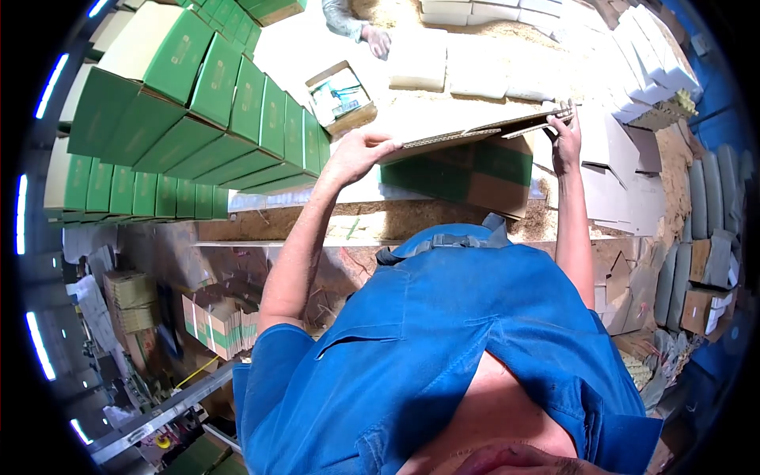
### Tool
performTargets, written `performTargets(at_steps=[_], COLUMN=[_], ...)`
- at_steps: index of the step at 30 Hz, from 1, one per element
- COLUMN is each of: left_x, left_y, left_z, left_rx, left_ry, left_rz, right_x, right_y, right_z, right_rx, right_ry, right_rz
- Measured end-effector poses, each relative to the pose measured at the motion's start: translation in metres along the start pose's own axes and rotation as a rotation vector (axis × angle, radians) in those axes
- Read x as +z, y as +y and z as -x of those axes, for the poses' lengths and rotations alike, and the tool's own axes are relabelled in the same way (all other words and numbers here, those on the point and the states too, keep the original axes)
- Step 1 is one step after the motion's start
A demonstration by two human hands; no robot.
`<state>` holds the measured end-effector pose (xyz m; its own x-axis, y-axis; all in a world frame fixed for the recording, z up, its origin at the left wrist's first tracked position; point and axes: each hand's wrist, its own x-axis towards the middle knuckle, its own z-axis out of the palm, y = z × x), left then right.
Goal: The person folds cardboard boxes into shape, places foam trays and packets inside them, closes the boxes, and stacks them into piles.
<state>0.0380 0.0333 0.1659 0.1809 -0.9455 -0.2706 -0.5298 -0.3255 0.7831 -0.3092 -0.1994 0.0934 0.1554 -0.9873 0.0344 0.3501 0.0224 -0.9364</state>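
With left hand point(366, 155), clamps the upper left corner of one corrugated carton point(455, 176) between thumb and closely bent fingers. With right hand point(564, 134), clamps the opposite end at a loose flap, fingers spread slightly over the edge. Held ahead of the blue shirt point(443, 301), tilted, with green and brown panels facing down toward the wearer and a dark slot gaping near right hand. Below the carton, runs the near rim of the worktable point(237, 244), with a shallow strip of room before the shirt. To the right of right hand, lie flat pale cardboard sheets point(609, 178), overlapping, past a narrow gap. To the left of left hand, stand green cartons point(247, 95) in two rows, at least seven in the upper row; close to the left forearm, leaves little side room. Beyond left hand, sits one open carton point(362, 113) with blue-and-white contents. Farther out, lie three pale packs point(417, 62) side by side on bright tabletop, with one hand of another person point(376, 41) just left of them.
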Motion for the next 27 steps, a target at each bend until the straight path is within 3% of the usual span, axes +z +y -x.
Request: performTargets(at_steps=[4, 5, 8, 10, 12, 16, 18, 20, 23, 25, 27], left_x=[0.008, 0.01, 0.005, 0.0, -0.006, -0.009, -0.011, 0.0, 0.044, 0.05, 0.053], left_y=[0.012, 0.012, 0.013, 0.006, 0.017, 0.034, 0.05, 0.064, 0.03, 0.041, 0.044], left_z=[0.005, 0.006, 0.003, -0.007, -0.012, -0.02, -0.013, -0.009, -0.041, -0.041, -0.041], left_rx=[0.104, 0.231, 0.228, 0.368, 0.397, 0.331, 0.286, 0.257, 0.277, 0.227, 0.261], left_ry=[0.022, 0.108, 0.232, 0.383, 0.386, 0.483, 0.473, 0.421, 0.356, 0.304, 0.263], left_rz=[-0.14, -0.167, -0.303, -0.337, -0.297, -0.399, -0.368, -0.463, -0.326, -0.104, -0.134], right_x=[-0.007, -0.009, 0.018, 0.036, 0.044, 0.06, 0.061, 0.049, 0.022, 0.026, 0.044], right_y=[0.005, 0.007, -0.017, -0.035, -0.033, -0.038, -0.059, -0.067, 0.005, -0.006, -0.006], right_z=[0.004, 0.004, 0.015, 0.021, 0.013, 0.019, 0.027, 0.023, -0.004, 0.007, 0.018], right_rx=[-0.026, -0.013, -0.027, -0.085, -0.038, -0.132, 0.014, 0.04, -0.056, -0.09, -0.113], right_ry=[0.048, 0.033, 0.037, -0.087, -0.224, -0.262, -0.149, -0.23, -0.082, -0.106, -0.088], right_rz=[0.088, 0.097, 0.127, 0.319, 0.331, 0.493, 0.457, 0.45, 0.654, 0.506, 0.284])
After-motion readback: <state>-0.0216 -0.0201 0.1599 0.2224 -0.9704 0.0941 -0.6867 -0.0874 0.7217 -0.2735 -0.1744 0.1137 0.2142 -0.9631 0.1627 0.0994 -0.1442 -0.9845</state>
